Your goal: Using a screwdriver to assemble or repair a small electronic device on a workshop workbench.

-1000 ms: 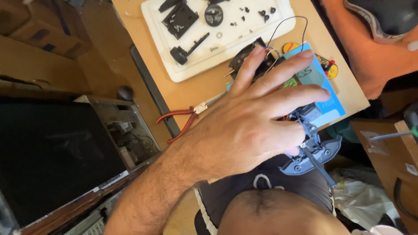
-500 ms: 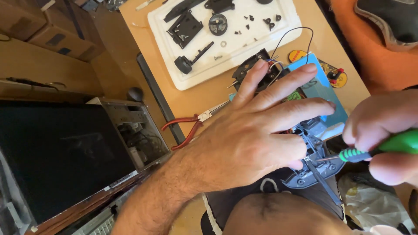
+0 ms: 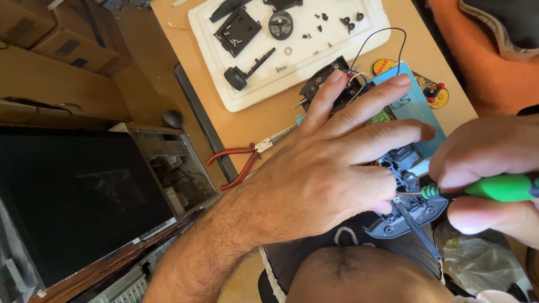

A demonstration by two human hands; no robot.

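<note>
Half dismantled: parts laid out on white foam tray (image 3: 370, 33). Left hand (image 3: 331, 168) spread flat over black chassis (image 3: 410, 210); right hand (image 3: 488, 168) closed round green screwdriver (image 3: 494, 188), tip at screw.

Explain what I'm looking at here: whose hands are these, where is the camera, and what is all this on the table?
The one view comes from a camera on the person's head, looking down at their own bare hands. The left hand lies spread over a dark plastic device, steadying it. The right hand grips a green-handled screwdriver, its tip at the device. On the wooden table lie red-handled pliers and a white foam tray holding black parts and small screws. A blue card lies under the fingers. To the left stands an open computer case.
</note>
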